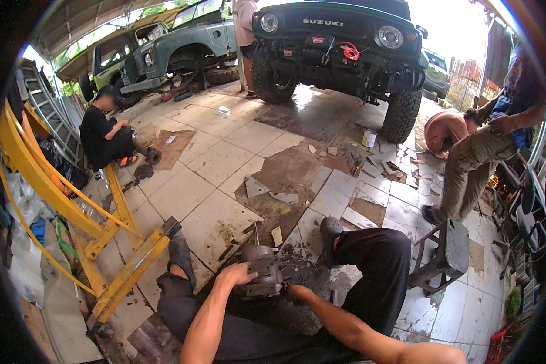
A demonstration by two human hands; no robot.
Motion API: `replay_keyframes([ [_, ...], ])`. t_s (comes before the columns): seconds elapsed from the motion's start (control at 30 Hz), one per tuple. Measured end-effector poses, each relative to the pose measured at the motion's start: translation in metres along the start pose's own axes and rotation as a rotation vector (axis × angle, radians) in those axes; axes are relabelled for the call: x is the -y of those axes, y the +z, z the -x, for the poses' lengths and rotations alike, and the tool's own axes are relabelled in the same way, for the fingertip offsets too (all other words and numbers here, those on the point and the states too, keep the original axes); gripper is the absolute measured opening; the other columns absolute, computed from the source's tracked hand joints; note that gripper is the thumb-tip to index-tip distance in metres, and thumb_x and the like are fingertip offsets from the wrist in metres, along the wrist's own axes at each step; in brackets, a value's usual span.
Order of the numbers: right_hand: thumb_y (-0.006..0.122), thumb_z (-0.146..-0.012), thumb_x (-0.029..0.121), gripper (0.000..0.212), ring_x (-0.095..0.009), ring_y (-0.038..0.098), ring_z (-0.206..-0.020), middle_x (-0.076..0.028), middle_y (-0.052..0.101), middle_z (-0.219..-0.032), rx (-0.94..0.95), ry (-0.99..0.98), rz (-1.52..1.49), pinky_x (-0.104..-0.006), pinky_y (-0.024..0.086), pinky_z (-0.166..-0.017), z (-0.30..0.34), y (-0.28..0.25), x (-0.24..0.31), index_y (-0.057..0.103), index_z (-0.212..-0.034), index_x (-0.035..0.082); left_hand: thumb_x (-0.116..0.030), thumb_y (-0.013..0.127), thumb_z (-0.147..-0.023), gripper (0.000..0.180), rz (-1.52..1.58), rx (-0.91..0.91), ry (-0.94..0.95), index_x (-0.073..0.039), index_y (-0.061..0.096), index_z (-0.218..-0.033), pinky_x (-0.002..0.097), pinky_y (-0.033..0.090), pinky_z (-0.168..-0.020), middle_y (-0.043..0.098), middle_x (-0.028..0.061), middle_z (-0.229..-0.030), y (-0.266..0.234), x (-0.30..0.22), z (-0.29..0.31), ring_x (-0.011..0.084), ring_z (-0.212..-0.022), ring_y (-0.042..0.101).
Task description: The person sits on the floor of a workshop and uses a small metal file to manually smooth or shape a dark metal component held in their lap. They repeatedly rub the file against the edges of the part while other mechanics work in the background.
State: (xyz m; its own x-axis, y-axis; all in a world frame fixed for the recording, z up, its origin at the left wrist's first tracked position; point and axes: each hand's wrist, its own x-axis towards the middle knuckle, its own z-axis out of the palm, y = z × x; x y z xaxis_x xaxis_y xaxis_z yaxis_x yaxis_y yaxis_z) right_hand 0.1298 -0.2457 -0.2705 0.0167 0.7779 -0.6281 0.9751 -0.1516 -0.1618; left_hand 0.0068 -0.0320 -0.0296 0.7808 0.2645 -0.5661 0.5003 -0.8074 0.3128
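Note:
Between my spread legs a grey cast-metal housing (264, 268), like a gearbox part, rests low by the floor. A thin metal shaft (256, 233) sticks out of its far end. My left hand (240, 274) grips the housing's left side, fingers bent over the top. At the near right of the housing, my right hand (296, 295) is closed. Whatever its fingers hold is too small and dark to make out. The housing's underside is hidden from view.
A yellow steel hoist frame (130, 273) stands close on my left, a dark plastic stool (449, 246) on my right. Broken tiles (258, 186) lie ahead, before a dark off-road vehicle (340, 57). One person (106, 130) sits left; another crouches (446, 130) right, beside a standing person (476, 164).

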Motion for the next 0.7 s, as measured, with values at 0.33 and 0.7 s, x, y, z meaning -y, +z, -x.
replay_keyframes([
  [0.33,0.060,-0.085,0.025,0.031,-0.029,0.064,-0.097,-0.017,0.065,-0.109,0.101,-0.248,0.472,-0.0413,0.053,-0.079,-0.003,0.010,-0.008,0.066,-0.102,0.000,-0.052,0.059,-0.083,0.080,-0.118,0.099,-0.045,-0.003,0.034,-0.141,0.0422,0.045,-0.095,0.054,0.0225,-0.128,0.016,-0.013,-0.010,0.0356,-0.115,0.054],
  [0.7,0.054,-0.087,0.018,0.027,-0.027,0.065,-0.086,-0.016,0.066,-0.102,-0.101,0.088,-0.341,-0.0411,0.052,-0.073,0.029,-0.041,0.028,0.064,-0.105,0.002,-0.054,0.063,-0.080,0.093,0.393,-0.221,-0.008,0.002,0.023,-0.143,0.0396,0.041,-0.099,0.050,0.0229,-0.133,0.084,0.072,-0.075,0.0343,-0.123,0.048],
])
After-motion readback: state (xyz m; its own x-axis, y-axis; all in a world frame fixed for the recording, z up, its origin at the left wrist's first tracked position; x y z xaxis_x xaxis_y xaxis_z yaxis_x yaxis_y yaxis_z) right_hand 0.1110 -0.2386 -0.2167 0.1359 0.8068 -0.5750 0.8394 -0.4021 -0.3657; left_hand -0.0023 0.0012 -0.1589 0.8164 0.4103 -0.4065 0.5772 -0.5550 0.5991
